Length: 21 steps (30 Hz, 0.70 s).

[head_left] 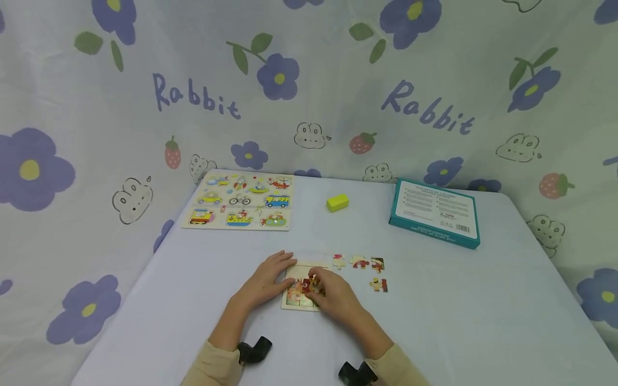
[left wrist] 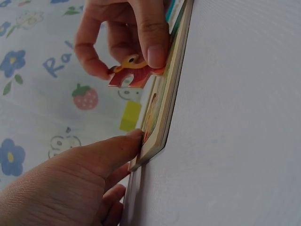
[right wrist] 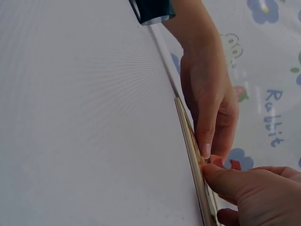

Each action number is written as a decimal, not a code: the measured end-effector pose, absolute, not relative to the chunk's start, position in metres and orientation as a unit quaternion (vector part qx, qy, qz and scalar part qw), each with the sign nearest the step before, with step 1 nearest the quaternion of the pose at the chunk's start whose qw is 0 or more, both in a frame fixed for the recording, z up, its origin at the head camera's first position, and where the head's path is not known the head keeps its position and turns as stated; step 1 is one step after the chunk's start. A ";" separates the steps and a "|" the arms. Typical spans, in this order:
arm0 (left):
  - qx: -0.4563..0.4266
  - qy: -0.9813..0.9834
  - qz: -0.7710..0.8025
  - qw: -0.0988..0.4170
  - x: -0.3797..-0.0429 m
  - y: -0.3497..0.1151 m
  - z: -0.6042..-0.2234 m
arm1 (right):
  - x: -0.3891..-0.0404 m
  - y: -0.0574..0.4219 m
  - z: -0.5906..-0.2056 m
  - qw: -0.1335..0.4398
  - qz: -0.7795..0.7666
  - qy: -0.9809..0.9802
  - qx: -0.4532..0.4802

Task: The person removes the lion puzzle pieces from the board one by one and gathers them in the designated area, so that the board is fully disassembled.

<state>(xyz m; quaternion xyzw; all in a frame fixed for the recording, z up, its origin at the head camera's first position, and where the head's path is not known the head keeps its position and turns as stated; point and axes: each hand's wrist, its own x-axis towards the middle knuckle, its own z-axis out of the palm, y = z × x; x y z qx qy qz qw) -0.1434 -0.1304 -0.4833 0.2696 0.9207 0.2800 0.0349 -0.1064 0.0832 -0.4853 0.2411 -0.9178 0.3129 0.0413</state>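
My right hand [head_left: 336, 296] pinches a red and orange jigsaw piece [left wrist: 132, 76] between thumb and fingers, tilted over a small wooden puzzle tray [head_left: 292, 307]. In the left wrist view the piece shows a yellow animal shape with a dark eye. My left hand [head_left: 264, 281] rests at the tray's left side, thumb on its edge and the other fingers extended. Joined pieces [head_left: 294, 294] lie in the tray's lower left; the right hand hides part of its right side. Loose jigsaw pieces [head_left: 359, 261] lie to the right, with another piece [head_left: 379, 284] nearer me.
A vehicle picture board [head_left: 238, 201] lies at the back left of the white table [head_left: 458, 316]. Behind the tray sits a yellow block [head_left: 337, 202]. A teal box [head_left: 434, 213] lies at the back right, before a flowered curtain [head_left: 338, 96].
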 end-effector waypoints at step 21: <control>0.273 0.918 0.286 0.034 -0.141 -0.130 -0.481 | -0.103 0.094 -0.482 0.093 0.364 -0.890 0.260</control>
